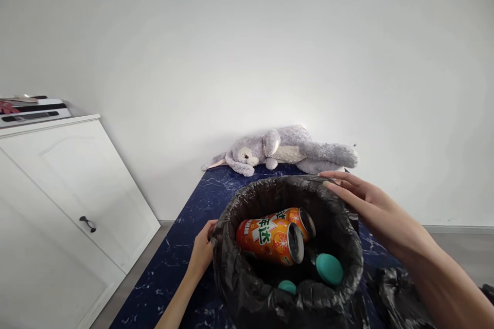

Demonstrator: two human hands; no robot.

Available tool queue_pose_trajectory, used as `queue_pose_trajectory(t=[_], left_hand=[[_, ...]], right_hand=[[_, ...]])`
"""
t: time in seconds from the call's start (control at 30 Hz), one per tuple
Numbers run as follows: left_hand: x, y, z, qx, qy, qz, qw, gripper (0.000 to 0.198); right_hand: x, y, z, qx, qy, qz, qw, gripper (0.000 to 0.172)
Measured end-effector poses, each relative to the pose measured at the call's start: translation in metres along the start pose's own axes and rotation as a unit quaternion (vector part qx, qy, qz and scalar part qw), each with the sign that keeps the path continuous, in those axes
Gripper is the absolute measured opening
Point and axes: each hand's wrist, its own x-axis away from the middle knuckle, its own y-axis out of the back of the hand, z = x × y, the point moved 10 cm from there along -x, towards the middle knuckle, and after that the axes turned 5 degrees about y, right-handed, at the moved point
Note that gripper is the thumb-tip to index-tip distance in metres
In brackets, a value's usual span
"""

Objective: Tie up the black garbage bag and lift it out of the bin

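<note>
A trash bin lined with a black plastic bag (247, 300) stands on the dark blue marbled table, its mouth tilted toward me. Inside lie two orange soda cans (266, 239), one behind the other, and two teal caps (329, 269); whatever the caps sit on is hidden. My left hand (204, 248) holds the bin's left side, its fingertips partly out of sight behind the bag. At the far right rim, my right hand (360, 195) grips the folded bag edge between thumb and fingers.
A grey plush rabbit (285, 149) lies on its side at the table's (212, 190) far edge, against the white wall. Crumpled black plastic (397, 295) is under my right forearm. A white cabinet (69, 190) with items on top stands to the left.
</note>
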Motion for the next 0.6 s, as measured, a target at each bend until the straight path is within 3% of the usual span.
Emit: queue_pose_trajectory(t=[0.17, 0.33, 0.43, 0.6], left_hand=[[-0.016, -0.019, -0.021, 0.083, 0.019, 0.056, 0.995, 0.034], [-0.020, -0.035, -0.070, 0.158, 0.042, 0.167, 0.972, 0.060], [-0.012, -0.034, -0.097, 0.151, 0.038, 0.203, 0.967, 0.056], [-0.001, -0.026, -0.117, 0.120, 0.017, 0.190, 0.974, 0.050]], right_hand=[[0.007, 0.010, 0.017, -0.015, 0.045, -0.048, 0.998, 0.068], [0.024, 0.018, 0.044, -0.015, 0.070, -0.121, 0.990, 0.062], [0.031, 0.021, 0.052, -0.002, 0.084, -0.140, 0.987, 0.057], [0.038, 0.028, 0.055, -0.011, 0.108, -0.164, 0.981, 0.051]])
